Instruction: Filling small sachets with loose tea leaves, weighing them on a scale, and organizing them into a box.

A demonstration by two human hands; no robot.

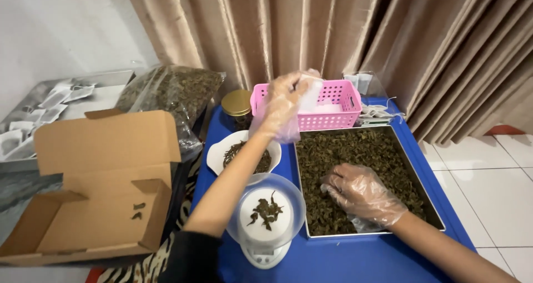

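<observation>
- Weighing looks barely begun: one clear bowl on the one white scale at the counter's near edge holds only a few dried leaves
- One metal tray mid-counter is full of leaves
- Right hand, its grip curled loosely, rests in the tray's leaves
- Left hand, grip pinching one small white sachet, is at the one pink basket on the far edge
- One white dish of leaves, one gold-lidded jar, one open carton

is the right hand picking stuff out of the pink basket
No, the right hand rests on the dried leaves in the metal tray; it is the left hand that is up at the pink basket.
</observation>
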